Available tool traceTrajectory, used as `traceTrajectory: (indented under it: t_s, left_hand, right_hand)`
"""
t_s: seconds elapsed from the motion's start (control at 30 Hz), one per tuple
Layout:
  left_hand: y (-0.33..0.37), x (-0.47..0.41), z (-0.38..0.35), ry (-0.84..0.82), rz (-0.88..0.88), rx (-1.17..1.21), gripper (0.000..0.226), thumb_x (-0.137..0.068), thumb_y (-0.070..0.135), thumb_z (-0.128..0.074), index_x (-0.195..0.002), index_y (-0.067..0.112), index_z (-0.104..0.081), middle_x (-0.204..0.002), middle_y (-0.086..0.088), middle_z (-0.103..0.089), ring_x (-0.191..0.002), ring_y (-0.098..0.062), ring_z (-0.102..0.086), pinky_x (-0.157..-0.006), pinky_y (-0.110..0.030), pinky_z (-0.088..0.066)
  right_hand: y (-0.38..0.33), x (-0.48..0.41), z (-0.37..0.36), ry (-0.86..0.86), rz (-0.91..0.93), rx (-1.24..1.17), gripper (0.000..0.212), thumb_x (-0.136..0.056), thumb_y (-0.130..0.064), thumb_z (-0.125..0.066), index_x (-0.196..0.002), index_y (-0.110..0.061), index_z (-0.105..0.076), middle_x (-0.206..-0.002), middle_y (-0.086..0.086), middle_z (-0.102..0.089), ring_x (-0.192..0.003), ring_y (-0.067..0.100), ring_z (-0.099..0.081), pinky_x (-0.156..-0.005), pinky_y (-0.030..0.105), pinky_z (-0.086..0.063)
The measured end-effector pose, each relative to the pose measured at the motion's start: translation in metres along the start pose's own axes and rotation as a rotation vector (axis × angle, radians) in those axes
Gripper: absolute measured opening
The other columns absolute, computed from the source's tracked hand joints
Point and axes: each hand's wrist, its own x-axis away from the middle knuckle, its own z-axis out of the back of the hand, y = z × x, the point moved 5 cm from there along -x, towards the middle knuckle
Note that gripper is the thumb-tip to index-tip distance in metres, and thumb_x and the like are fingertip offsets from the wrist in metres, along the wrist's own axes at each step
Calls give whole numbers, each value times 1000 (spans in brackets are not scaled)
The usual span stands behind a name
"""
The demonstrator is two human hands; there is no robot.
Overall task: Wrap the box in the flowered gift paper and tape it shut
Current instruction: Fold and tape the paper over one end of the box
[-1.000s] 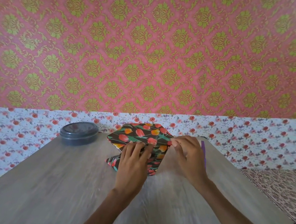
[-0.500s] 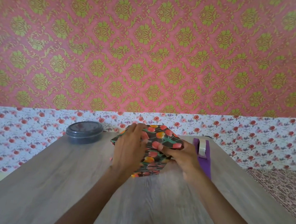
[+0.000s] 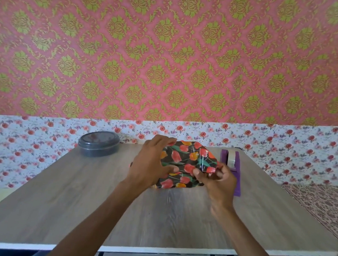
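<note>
At frame centre, I have the wrapped box tipped up on the worktop — it lay flatter a second ago. Left grip clamped round its left end; right grip pinching the right-end fold. Tape strip shows on top — end flap likely next.

Your left hand grips the nine o'clock side of the box wrapped in dark gift paper with red and orange flowers — fingers over its far edge, thumb on the near face. Your right hand pinches the paper at the box's four o'clock corner, just beside a glossy strip of clear tape on the wrap. At the box's three o'clock stands a purple plastic tape dispenser; at ten o'clock, a round grey lidded plastic container — both on the grey wood-grain table.
</note>
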Motion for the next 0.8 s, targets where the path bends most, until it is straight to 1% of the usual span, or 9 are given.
traceTrajectory:
  t_s: [0.13, 0.23, 0.33, 0.43, 0.5, 0.57, 0.67, 0.73, 0.8]
  left_hand:
    - [2, 4, -6, 44, -47, -58, 77, -75, 34, -82, -141, 31, -43, -145, 4, -42, -133, -18, -35, -105, -40, -41]
    - [-6, -1, -18, 24, -33, -106, 78, -75, 33, -82, -142, 30, -42, -148, 3, -38, -137, -22, -30, -103, -43, -44]
    - [-18, -2, -36, -35, 12, -134, 80, -77, 31, -81, -144, 29, -39, -149, 2, -36, -138, -22, -27, -105, -45, -43]
    - [-28, 3, -50, -96, 28, -187, 78, -77, 31, -80, -144, 27, -39, -148, 4, -33, -138, -20, -23, -102, -44, -48]
    - [-31, 7, -60, -137, 18, -247, 79, -75, 34, -79, -142, 28, -38, -146, 5, -32, -137, -20, -24, -101, -43, -49]
    - [-32, 10, -67, -167, 30, -261, 79, -74, 39, -79, -140, 29, -36, -146, 5, -32, -137, -21, -27, -109, -43, -40]
    - [-30, 7, -74, -185, 29, -321, 82, -76, 42, -78, -139, 25, -30, -149, 2, -33, -142, -21, -25, -121, -42, -15]
    - [-26, 2, -78, -199, 11, -365, 87, -77, 41, -79, -143, 21, -26, -150, 1, -33, -143, -21, -25, -122, -39, -12]
    - [-22, 0, -82, -206, 1, -401, 91, -76, 40, -80, -145, 19, -24, -150, 2, -32, -142, -21, -26, -121, -37, -14]
  right_hand:
    - [8, 2, 6, 41, 38, -3, 39, -62, -5, -90, -92, -12, -66, -89, 3, -76, -85, 21, -73, -73, 41, -60]
    - [20, -7, 3, 46, 1, 115, 38, -61, -8, -91, -87, -16, -64, -85, 0, -75, -81, 19, -73, -68, 41, -61]
    - [38, -19, 2, 34, -78, 240, 39, -56, -10, -93, -81, -16, -63, -81, 0, -73, -77, 19, -70, -66, 40, -59]
    - [56, -28, 3, -41, -191, 349, 39, -52, -7, -91, -77, -13, -62, -79, 0, -70, -71, 14, -60, -60, 30, -47]
    - [66, -32, 4, -98, -249, 405, 36, -54, -2, -89, -79, -5, -64, -77, 1, -67, -73, 14, -56, -59, 26, -41]
    - [70, -34, 4, -155, -242, 482, 35, -56, 0, -87, -84, 0, -65, -77, 0, -64, -76, 12, -55, -59, 24, -39]
    - [64, -38, 3, -257, -177, 595, 38, -56, -4, -90, -86, -7, -67, -81, -4, -69, -77, 8, -61, -58, 18, -44]
    - [59, -44, 4, -353, -97, 703, 39, -57, -8, -91, -88, -9, -68, -84, -5, -71, -80, 8, -66, -63, 16, -50]
    - [57, -49, 8, -424, -19, 775, 39, -58, -14, -92, -90, -9, -70, -86, -2, -73, -82, 11, -70, -70, 22, -56]
